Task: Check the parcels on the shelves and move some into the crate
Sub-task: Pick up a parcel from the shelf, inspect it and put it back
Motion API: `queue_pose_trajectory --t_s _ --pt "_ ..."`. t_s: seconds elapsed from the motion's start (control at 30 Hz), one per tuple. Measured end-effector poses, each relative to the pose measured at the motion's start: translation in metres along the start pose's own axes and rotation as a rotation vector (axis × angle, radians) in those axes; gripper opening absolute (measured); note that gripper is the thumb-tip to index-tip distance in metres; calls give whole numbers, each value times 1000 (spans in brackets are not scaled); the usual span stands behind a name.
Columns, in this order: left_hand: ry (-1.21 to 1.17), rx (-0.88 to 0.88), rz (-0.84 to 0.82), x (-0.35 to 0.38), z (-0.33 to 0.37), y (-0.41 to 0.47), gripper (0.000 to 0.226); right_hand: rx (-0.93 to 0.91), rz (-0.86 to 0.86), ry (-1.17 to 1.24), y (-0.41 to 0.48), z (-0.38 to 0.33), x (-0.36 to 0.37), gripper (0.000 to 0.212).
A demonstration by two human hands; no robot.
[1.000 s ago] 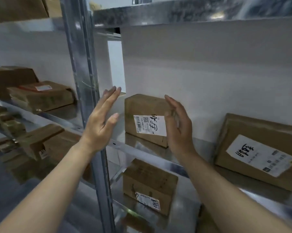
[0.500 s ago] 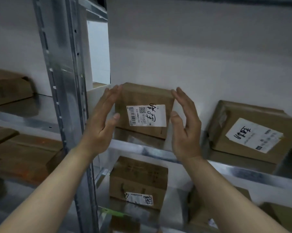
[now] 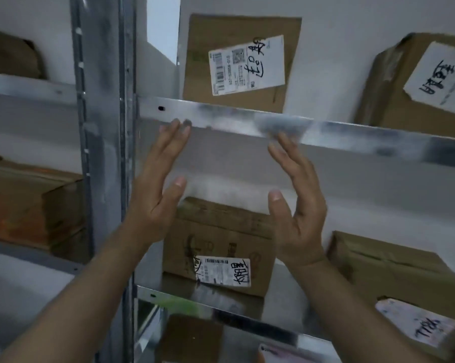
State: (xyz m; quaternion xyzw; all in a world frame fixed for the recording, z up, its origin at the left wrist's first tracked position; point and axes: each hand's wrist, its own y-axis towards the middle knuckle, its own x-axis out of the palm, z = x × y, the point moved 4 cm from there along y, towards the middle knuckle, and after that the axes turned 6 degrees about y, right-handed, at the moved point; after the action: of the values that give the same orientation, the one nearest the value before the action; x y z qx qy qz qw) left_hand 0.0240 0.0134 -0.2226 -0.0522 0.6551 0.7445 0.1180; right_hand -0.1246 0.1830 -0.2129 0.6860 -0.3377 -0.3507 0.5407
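White wall backs the grey galvanised steel rack (image 3: 103,153), and its shiny front rail (image 3: 247,119) crosses the view at the height of my fingertips. Above that rail stands an upper brown cardboard parcel with a white barcode label (image 3: 240,61), and a second labelled brown box (image 3: 394,95) sits well to its right. One level down, between my two hands as I see it, rests the middle brown cardboard parcel (image 3: 221,231), with its handwritten white label (image 3: 222,271) low on the front face. Another brown carton (image 3: 388,273) lies to its right. The crate is nowhere in view.

I judge I am at the checking stage and lining up on the middle parcel. Taking it would call for reaching in under the rail, closing my palms on its two side faces and drawing it out level so its top clears the rail. After that I would have to turn and find the crate.

My left hand (image 3: 155,197) and right hand (image 3: 297,216) are raised with palms facing each other, both empty. The fingers (image 3: 168,150) of each are straight and held close together, thumbs standing apart. The fingertips overlap the rail in the view, and blur hides whether they touch it. Neither hand touches a parcel.
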Motion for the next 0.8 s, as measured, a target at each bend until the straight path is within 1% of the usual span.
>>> queue_pose_trajectory --t_s 0.2,0.37,0.47,0.53,0.57,0.63,0.67,0.73,0.77,0.8 --pt "-20 -97 -24 39 -48 -82 62 72 88 -44 -95 59 0 46" --pt "-64 -139 -9 67 -77 -139 62 182 129 -71 -151 102 -3 51" --pt "-73 -168 -40 80 -92 -162 63 273 148 -60 -171 119 0 55" --pt "-69 -150 -52 88 -96 -169 65 288 156 -46 -177 127 3 58" --pt "-89 -177 -33 88 -100 -168 66 301 146 -26 -176 130 4 60" --pt "-182 -279 5 90 -109 -170 70 391 118 54 -181 136 8 66" --pt "-258 -356 13 90 -114 -171 72 467 109 95 -185 139 9 69" --pt "-424 -565 6 94 -122 -172 73 601 104 87 -191 145 11 74" --pt "-484 -657 -6 96 -123 -174 71 648 99 52 -193 148 10 77" --pt "-515 -719 -16 98 -124 -176 62 684 102 25 -194 151 10 80"
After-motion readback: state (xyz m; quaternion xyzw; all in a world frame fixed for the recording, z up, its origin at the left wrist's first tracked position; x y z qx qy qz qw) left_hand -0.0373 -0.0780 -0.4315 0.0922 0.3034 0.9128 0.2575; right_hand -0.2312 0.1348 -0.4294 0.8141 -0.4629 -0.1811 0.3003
